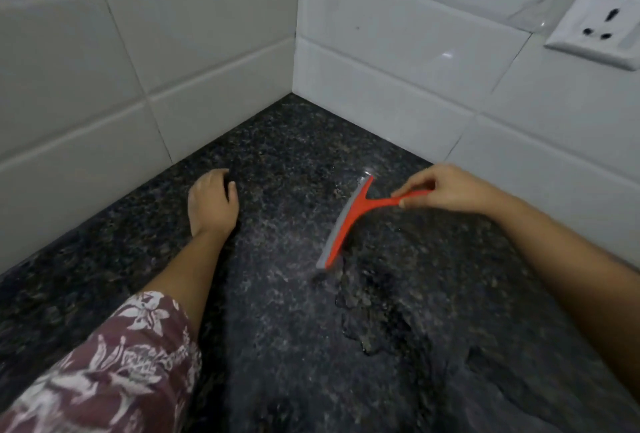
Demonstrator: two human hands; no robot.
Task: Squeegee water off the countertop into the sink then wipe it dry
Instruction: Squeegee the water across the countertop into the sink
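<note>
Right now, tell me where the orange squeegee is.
In the head view, the orange plastic squeegee is right of centre on the dark speckled granite countertop, its handle held by the right hand, near the tiled corner.

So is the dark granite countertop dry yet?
Still wet: pooled water glistens on the dark speckled granite countertop below the orange squeegee.

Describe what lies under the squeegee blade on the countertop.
The squeegee blade rests on the wet, speckled countertop, with puddled water nearby. The contact strip beneath the blade is covered. The right hand holds its handle.
</note>
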